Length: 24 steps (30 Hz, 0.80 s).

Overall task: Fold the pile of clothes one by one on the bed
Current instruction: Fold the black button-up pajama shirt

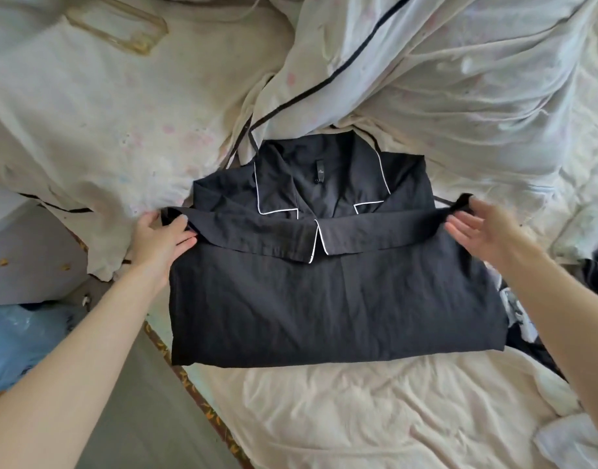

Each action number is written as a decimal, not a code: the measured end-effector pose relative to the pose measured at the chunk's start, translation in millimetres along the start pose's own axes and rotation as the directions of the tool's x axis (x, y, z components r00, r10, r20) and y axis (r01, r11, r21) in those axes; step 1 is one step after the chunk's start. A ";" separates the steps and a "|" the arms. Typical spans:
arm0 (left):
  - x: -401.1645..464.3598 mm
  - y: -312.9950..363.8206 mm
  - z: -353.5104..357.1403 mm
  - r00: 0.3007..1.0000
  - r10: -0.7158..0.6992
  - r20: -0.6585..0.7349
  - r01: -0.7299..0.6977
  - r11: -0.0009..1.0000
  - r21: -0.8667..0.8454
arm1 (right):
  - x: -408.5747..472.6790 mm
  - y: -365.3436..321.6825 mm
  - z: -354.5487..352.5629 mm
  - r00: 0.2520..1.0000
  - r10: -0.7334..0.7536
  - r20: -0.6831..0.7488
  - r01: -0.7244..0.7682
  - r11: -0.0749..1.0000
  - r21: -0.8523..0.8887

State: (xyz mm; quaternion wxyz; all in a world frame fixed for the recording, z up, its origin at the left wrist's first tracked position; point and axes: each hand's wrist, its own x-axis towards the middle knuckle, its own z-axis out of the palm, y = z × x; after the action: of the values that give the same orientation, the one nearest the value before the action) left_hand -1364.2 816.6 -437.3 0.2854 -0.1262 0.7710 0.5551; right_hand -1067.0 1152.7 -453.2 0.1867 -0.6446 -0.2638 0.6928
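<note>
With the left hand [162,235] pinching one end of the black white-piped cotton pyjama shirt [324,292] and the right hand [480,228] slack-fingered at the other — hands well apart — I'd keep that folded edge level and taut.

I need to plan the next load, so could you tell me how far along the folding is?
Done: the black shirt lies on the bed with its hem folded up to the collar. In hand: the left hand and right hand are at the ends of that fold, the right open. Left: dark clothes wait at the right edge; no folded stack is visible.
</note>
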 end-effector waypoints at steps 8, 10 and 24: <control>-7.9 -38.7 6.9 0.644 0.582 0.497 -0.715 0.225 0.662 | -16.3 61.2 13.9 0.652 -0.604 0.457 0.556 -0.029 -0.831; -4.5 -41.3 13.9 0.593 0.489 0.640 -0.738 0.014 0.674 | -23.3 80.9 17.7 0.530 -0.443 0.723 0.654 -0.329 -0.682; 25.1 -8.9 64.0 0.603 0.470 0.644 -0.693 -0.091 0.715 | 20.3 43.8 86.7 0.630 -0.479 0.611 0.508 -0.341 -0.791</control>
State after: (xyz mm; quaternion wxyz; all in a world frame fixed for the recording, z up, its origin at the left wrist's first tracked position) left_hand -1360.7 875.9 -472.9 0.0961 0.4736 0.8742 0.0469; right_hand -1151.5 1119.3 -493.3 -0.0472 -0.3795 -0.9133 0.1400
